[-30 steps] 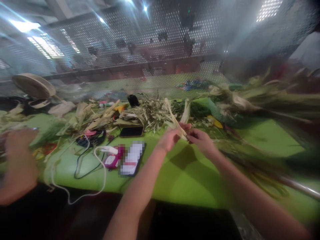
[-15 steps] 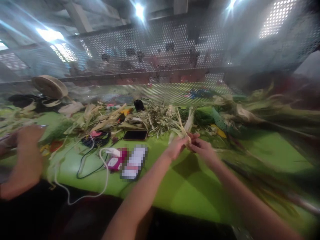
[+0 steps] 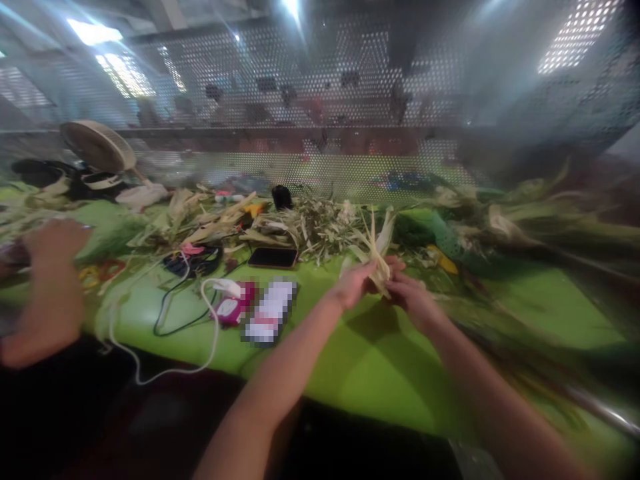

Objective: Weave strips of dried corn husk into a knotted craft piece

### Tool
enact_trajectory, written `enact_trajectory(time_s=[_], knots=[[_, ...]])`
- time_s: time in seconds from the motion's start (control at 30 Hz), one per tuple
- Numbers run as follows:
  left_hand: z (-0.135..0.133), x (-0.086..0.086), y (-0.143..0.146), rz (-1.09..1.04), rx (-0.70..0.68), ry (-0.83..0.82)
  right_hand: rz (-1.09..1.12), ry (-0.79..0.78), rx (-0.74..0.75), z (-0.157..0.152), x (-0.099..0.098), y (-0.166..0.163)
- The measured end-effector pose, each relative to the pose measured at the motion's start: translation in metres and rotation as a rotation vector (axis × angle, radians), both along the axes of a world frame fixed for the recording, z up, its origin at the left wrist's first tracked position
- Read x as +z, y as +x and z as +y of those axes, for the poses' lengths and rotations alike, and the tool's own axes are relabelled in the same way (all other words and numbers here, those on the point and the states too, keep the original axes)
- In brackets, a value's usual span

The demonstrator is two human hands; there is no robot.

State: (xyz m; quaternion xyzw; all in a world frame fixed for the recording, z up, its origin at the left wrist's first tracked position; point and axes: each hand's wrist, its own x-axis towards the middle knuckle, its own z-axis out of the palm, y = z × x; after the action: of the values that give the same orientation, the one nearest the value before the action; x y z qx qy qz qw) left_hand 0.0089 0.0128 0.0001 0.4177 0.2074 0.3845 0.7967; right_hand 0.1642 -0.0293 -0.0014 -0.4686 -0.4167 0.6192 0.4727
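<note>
Pale, dry corn husks (image 3: 379, 257) stand up between my two hands, with pointed strips fanning out at the top. My left hand (image 3: 354, 285) is closed on the husks from the left. My right hand (image 3: 407, 288) has its fingers closed round their lower right side. Both hands are held over the green tabletop (image 3: 370, 373). Behind them lies a heap of shredded husk pieces (image 3: 323, 233). Exactly how the fingertips grip the husks is too blurred to make out.
Left of my arms lie a phone with a pixelated screen (image 3: 271, 312), a pink power bank (image 3: 235, 305) with a white cable, and a dark phone (image 3: 273, 257). A co-worker's arm (image 3: 55, 287) is at far left. Further back are a fan (image 3: 97, 145) and a perforated metal screen (image 3: 320, 107).
The camera has tilted down a little, so the scene sits higher in view. Between my hands the husks now show more of their folded lower part and spread wider.
</note>
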Motion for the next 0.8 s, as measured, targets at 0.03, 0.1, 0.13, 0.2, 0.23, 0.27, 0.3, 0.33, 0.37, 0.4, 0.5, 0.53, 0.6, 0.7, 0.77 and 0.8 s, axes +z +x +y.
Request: enact_trajectory(time_s=[0.03, 0.1, 0.13, 0.2, 0.23, 0.27, 0.3, 0.33, 0.37, 0.4, 0.5, 0.53, 0.6, 0.7, 0.77, 0.8], knots=[[0.0002, 0.0002, -0.0002, -0.005, -0.007, 0.000, 0.016, -0.011, 0.009, -0.0006, 0.0006, -0.0005], [0.0009, 0.0007, -0.0006, -0.014, -0.018, 0.008, 0.058, -0.035, 0.041, -0.0012, 0.0012, -0.0009], [0.0013, 0.0009, -0.0007, -0.015, -0.023, 0.011, 0.079, -0.047, 0.058, -0.0012, 0.0011, -0.0008], [0.0018, 0.0014, -0.0010, -0.015, -0.031, 0.008, 0.104, -0.065, 0.078, -0.0008, 0.0005, -0.0005], [0.0020, 0.0016, -0.0011, -0.018, -0.033, 0.005, 0.104, -0.072, 0.080, -0.0006, 0.0000, -0.0004], [0.0021, 0.0017, -0.0012, -0.023, -0.033, 0.004, 0.099, -0.076, 0.076, -0.0005, -0.0006, -0.0004], [0.0020, 0.0016, -0.0013, -0.029, -0.034, 0.007, 0.091, -0.077, 0.069, -0.0004, -0.0011, -0.0003], [0.0019, 0.0015, -0.0013, -0.036, -0.033, 0.012, 0.082, -0.077, 0.063, -0.0004, -0.0018, -0.0003], [0.0018, 0.0013, -0.0014, -0.038, -0.035, 0.019, 0.074, -0.076, 0.060, -0.0004, -0.0025, -0.0002], [0.0016, 0.0011, -0.0015, -0.037, -0.036, 0.028, 0.064, -0.076, 0.058, -0.0005, -0.0034, 0.0000], [0.0011, 0.0000, -0.0014, -0.018, -0.032, 0.059, 0.001, -0.061, 0.059, -0.0006, -0.0055, 0.0007], [0.0010, -0.0006, -0.0013, -0.010, -0.023, 0.068, -0.030, -0.048, 0.058, -0.0005, -0.0058, 0.0008], [0.0010, -0.0021, -0.0009, 0.007, 0.001, 0.083, -0.095, -0.015, 0.067, -0.0004, -0.0058, 0.0007], [0.0013, -0.0042, -0.0003, 0.030, 0.054, 0.079, -0.159, 0.018, 0.089, -0.0003, -0.0053, 0.0005], [0.0014, -0.0046, -0.0001, 0.034, 0.079, 0.069, -0.148, 0.007, 0.079, -0.0002, -0.0052, 0.0011], [0.0015, -0.0043, -0.0001, 0.036, 0.090, 0.070, -0.128, -0.003, 0.069, -0.0002, -0.0051, 0.0015]])
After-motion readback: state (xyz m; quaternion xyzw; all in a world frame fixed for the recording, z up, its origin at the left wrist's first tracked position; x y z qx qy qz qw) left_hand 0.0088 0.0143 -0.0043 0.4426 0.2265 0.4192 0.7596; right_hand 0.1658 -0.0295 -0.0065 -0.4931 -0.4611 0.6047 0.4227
